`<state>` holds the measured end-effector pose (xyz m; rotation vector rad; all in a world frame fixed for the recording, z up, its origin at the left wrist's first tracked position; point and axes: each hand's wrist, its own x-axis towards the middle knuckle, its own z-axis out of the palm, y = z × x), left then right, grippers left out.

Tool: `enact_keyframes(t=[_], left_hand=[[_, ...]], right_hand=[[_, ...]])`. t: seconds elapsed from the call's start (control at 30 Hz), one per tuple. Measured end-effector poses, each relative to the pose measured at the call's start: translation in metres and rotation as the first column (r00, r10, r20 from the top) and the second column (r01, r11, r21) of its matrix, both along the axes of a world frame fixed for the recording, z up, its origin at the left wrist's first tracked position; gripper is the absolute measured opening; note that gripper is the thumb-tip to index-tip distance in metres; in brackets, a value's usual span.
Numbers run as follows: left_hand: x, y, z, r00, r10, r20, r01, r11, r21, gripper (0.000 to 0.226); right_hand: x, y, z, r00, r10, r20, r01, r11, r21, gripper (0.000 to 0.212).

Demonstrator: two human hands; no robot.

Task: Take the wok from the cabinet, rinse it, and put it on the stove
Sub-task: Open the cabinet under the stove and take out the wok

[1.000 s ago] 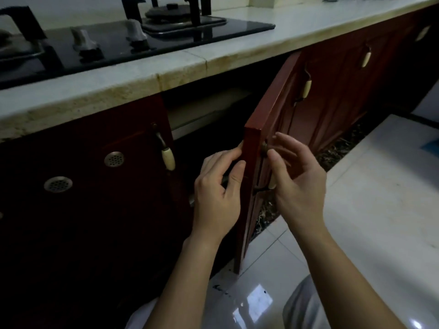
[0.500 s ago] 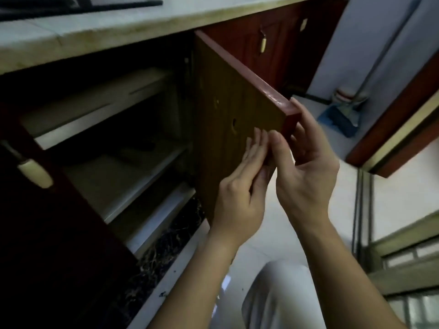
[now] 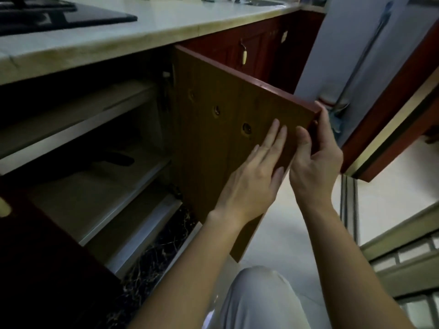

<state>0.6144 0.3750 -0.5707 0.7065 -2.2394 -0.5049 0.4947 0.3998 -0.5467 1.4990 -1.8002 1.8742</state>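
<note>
**Two hands, door now wide**

The bench carries the stove, top left. Below, the cabinet stands exposed: the door has swung further out. Right hand pinches its free edge; left hand lies flat on it, grip wide. A dark shape on the shelf is probably the wok, untouched; reaching comes next.

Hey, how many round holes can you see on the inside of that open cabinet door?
3, in a slanting row on the door: one hole near the hinge side, one midway, one by the left hand. The hands may hide others.
</note>
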Motion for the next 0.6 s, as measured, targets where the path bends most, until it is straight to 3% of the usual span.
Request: enact_keyframes(t=[0.2, 0.33, 0.5, 0.6], left_hand=[[-0.021, -0.006, 0.012, 0.991, 0.016, 0.131, -0.022, 0.998, 0.051, 0.076], [-0.030, -0.013, 0.014, 0.981, 0.014, 0.195, -0.024, 0.998, 0.050, 0.092], [-0.042, -0.023, 0.020, 0.955, 0.059, 0.290, -0.048, 0.998, -0.045, 0.089], [-0.048, -0.040, 0.021, 0.915, 0.170, 0.366, -0.103, 0.976, -0.194, 0.086]], right_hand=[[-0.013, -0.010, -0.001, 0.994, -0.090, -0.057, 0.093, 0.993, 0.066, 0.057], [-0.007, -0.005, -0.009, 0.994, -0.050, -0.100, 0.061, 0.991, 0.115, 0.058], [-0.022, -0.009, -0.015, 0.990, -0.006, -0.144, 0.036, 0.977, 0.210, 0.060], [-0.040, -0.019, -0.011, 0.986, -0.013, -0.168, 0.058, 0.962, 0.268, 0.061]])
